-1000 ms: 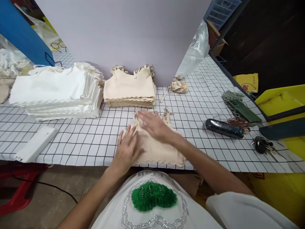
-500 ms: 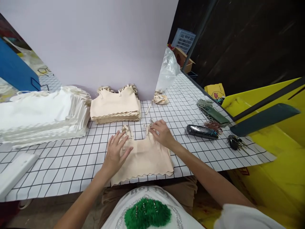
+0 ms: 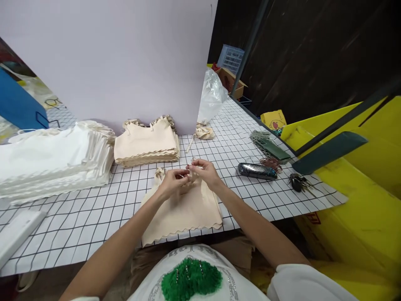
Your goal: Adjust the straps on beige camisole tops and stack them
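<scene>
A beige top with a scalloped hem lies flat at the front edge of the checked table. My left hand and my right hand meet above its neckline, each pinching the right shoulder strap between the fingertips. The garment's left strap lies bunched on the table. Behind it sits a neat stack of beige tops.
A tall pile of white tops lies at the left, a white box at the front left. A loose beige strap bundle, a plastic bag, a black case, keys and yellow bins are at the right.
Both hands lifted off the flat garment and came together at its right strap, pinching it. The view swung to the right.
</scene>
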Tool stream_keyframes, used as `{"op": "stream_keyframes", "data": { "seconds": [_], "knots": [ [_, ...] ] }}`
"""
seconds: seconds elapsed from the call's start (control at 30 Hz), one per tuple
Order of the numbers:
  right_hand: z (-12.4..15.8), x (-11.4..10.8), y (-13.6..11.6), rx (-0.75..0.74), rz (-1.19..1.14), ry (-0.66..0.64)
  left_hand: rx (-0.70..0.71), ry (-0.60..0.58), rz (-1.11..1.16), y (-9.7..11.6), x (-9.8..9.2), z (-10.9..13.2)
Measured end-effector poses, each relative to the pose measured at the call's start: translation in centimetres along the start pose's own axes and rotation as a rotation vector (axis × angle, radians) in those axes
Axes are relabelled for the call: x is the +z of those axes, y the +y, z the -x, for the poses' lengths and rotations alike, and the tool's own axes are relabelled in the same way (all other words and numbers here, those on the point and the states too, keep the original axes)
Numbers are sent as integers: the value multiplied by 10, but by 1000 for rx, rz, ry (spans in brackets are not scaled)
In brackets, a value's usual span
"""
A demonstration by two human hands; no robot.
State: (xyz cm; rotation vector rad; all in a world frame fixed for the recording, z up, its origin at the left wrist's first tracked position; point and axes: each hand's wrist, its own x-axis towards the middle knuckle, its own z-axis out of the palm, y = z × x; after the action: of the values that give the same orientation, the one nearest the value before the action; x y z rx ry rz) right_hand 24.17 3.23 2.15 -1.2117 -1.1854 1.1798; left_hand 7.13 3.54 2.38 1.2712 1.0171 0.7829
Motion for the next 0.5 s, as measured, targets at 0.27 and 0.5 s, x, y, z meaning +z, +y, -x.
{"op": "stream_keyframes", "data": {
  "seconds": [0.27,0.5],
  "knots": [
    [6,-12,2,56,-219,27,49,-87,-7,7,4,-6],
    [18,-33,3,-271,499,65,258,164,-283,-1,-5,8]
  ]
}}
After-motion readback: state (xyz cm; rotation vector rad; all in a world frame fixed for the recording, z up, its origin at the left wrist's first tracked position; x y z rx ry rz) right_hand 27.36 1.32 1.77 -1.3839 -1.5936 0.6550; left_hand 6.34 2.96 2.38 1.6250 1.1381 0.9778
